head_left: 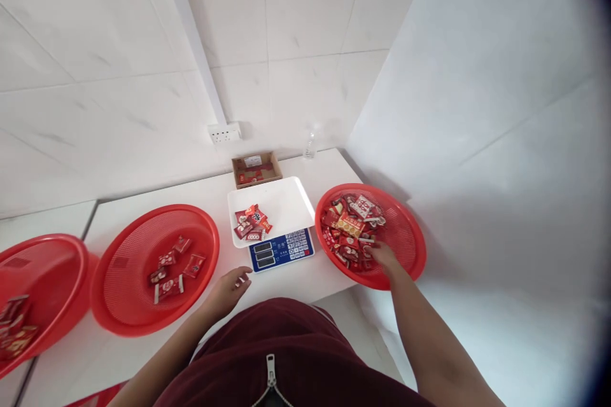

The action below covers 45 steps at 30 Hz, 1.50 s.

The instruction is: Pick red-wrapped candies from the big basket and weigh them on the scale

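My right hand [382, 256] reaches into the red basket [405, 238] on the right, at the edge of a heap of red snack packets [350, 241]. Its fingertips are among the packets, so their grip is hidden. A yellowish packet [350, 225] lies on top of the heap. My left hand [233, 286] hovers near the table's front edge, its fingers loosely bent and apart, holding nothing. Just beyond it stands a digital scale [281, 250] with a blue keypad panel. On the scale's white tray [286, 203], several small packets [252, 222] lie in a pile at the left side.
Left of the scale, a second red basket [128, 292] holds several packets. Another red basket [48, 254] with packets stands at the far left. Behind the tray are a small cardboard box [242, 172] and a clear bottle [310, 147]. A wall [477, 172] rises close on the right.
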{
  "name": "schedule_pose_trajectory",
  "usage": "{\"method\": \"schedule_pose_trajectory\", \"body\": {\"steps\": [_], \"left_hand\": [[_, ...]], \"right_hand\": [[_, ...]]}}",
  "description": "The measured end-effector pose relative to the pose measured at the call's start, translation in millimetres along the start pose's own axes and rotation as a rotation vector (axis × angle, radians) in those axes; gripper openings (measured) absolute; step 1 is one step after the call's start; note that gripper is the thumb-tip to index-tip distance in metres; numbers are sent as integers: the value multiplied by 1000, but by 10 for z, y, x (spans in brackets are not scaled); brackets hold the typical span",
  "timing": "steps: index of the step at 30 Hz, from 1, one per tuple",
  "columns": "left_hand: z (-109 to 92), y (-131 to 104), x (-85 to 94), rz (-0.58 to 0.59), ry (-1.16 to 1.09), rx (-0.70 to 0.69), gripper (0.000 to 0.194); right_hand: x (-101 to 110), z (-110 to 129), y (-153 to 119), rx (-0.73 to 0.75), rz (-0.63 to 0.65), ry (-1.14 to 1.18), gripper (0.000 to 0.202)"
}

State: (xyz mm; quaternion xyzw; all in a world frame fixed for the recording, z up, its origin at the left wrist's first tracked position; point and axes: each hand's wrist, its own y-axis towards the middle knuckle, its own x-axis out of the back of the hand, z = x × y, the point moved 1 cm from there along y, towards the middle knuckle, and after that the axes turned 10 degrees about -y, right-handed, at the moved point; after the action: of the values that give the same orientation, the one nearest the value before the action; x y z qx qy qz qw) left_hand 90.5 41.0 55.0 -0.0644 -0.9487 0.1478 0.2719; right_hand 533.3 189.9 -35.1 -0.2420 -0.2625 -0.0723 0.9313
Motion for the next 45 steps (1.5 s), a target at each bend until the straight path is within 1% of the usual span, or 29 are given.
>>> {"method": "schedule_pose_trajectory", "body": {"steps": [3,7,9,13,16,19,23,27,29,31,33,35,36,38,40,42,44,45], "left_hand": [[13,-60,15,-19,-3,13,33],[54,-156,14,-44,-31,37,31],[64,-188,6,-58,-33,49,29],[50,-231,4,-69,-25,68,29],[32,-257,14,-66,-19,75,30],[47,-271,10,-54,-24,78,31],[113,-249,-28,-34,-28,70,32],[158,-202,-55,-23,-26,76,34],[164,-183,-57,-13,-28,69,35],[169,-170,-55,-10,-37,66,35],[171,-162,-50,-21,-46,67,35],[162,-162,-43,-35,-56,66,34],[151,-165,-39,-40,-59,65,33],[122,-173,-31,-38,-56,68,32],[97,-177,-24,-23,-37,72,31],[90,-176,-16,-16,-13,64,32],[105,-177,-5,-20,2,55,32],[120,-180,3,-27,4,53,32]], "right_hand": [[35,9,67,-7,-17,68,27],[157,-3,222,-51,-121,357,24],[178,-33,288,-60,-163,449,20],[132,-105,346,-18,-200,378,21],[106,-109,329,-86,-226,390,20],[142,-34,283,-129,-257,433,19],[246,91,210,-101,-301,473,21],[343,126,155,-15,-279,494,21],[385,133,122,17,-278,469,20],[411,167,76,30,-269,425,22],[396,250,14,12,-248,414,26],[314,391,-63,-9,-217,444,29],[239,485,-106,4,-186,454,30],[10,708,-198,92,-87,423,32],[-312,960,-300,227,34,305,33],[-693,1215,-407,371,144,136,30],[-1080,1451,-502,456,216,-14,25],[-1260,1557,-538,464,249,-60,25]]}}
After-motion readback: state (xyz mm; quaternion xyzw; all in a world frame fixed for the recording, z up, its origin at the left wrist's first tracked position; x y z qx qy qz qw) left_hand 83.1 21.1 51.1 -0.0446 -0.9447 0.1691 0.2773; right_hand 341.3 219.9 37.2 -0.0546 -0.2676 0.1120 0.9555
